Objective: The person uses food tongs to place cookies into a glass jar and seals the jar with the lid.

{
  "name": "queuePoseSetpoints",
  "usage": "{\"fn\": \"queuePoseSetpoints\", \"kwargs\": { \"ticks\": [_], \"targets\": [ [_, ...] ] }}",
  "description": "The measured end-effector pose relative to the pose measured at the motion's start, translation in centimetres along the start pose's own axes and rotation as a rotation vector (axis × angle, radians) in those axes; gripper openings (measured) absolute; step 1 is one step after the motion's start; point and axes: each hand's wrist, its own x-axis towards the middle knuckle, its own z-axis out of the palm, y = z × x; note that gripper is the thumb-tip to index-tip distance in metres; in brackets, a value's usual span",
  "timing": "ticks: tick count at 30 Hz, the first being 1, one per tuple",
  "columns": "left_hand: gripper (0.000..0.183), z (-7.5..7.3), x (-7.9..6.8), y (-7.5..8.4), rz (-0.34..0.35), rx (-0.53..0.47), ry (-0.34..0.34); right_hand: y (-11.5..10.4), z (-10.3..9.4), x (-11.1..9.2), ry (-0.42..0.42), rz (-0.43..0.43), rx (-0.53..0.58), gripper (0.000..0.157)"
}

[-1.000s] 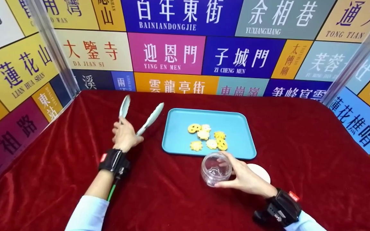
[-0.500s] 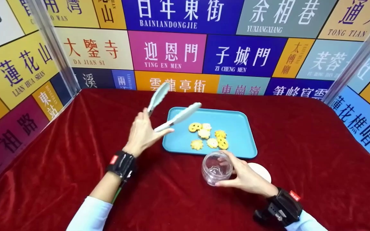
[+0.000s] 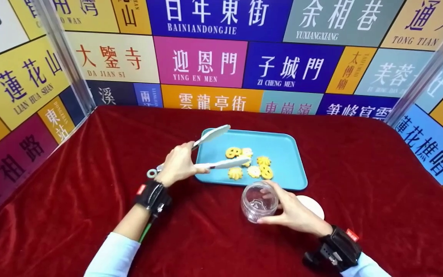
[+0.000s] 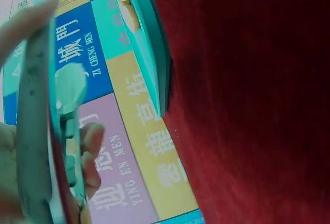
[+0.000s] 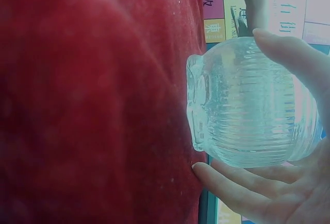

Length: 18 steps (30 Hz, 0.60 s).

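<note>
My left hand (image 3: 179,163) grips a pair of tongs (image 3: 227,163) with pale scalloped tips, spread wide. Its tips hang over the left half of the blue tray (image 3: 283,144); the lower one overlaps some cookies (image 3: 235,173) in the head view. In the left wrist view the tongs (image 4: 34,126) run close past the camera, with curled fingers (image 4: 92,157) around the far arm. My right hand (image 3: 296,213) holds a clear ribbed jar (image 3: 259,204), open at the top, in front of the tray. The right wrist view shows thumb and fingers on either side of the jar (image 5: 247,105).
Behind the jar, partly covered by my right hand, lies a white round lid (image 3: 310,206). Several yellow cookies, some pretzel-shaped, sit mid-tray. Dark red velvet cloth (image 3: 206,238) covers the table. A colourful panel wall (image 3: 206,63) stands along the far edge.
My left hand has carried the tongs from the left of the tray rightward over it, and their tips have swung round to point right. My right hand stays on the jar.
</note>
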Motion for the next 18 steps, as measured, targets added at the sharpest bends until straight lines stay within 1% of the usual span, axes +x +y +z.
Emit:
{"fn": "queuePoseSetpoints", "kwargs": {
  "ticks": [2, 4, 7, 13, 15, 18],
  "targets": [
    [0.071, 0.1, 0.3, -0.1, -0.004, 0.021, 0.008, 0.0, 0.0, 0.0, -0.002, -0.001, 0.008, 0.078],
    [0.062, 0.2, 0.5, -0.2, -0.023, 0.050, 0.009, 0.0, 0.0, 0.0, -0.003, -0.001, 0.013, 0.078],
    [0.055, 0.3, 0.9, -0.5, -0.054, 0.089, -0.001, -0.1, 0.0, 0.0, -0.005, 0.000, 0.019, 0.078],
    [0.038, 0.7, 1.7, -1.0, -0.103, 0.072, -0.043, -0.1, -0.1, 0.0, 0.006, 0.010, -0.028, 0.080],
    [0.035, 1.0, 1.9, -1.1, -0.110, 0.073, -0.047, 0.0, -0.1, -0.1, 0.011, 0.012, -0.047, 0.081],
    [0.033, 1.4, 2.2, -1.2, -0.119, 0.076, -0.052, 0.0, -0.1, -0.1, 0.009, 0.016, -0.044, 0.080]
  ]
}}
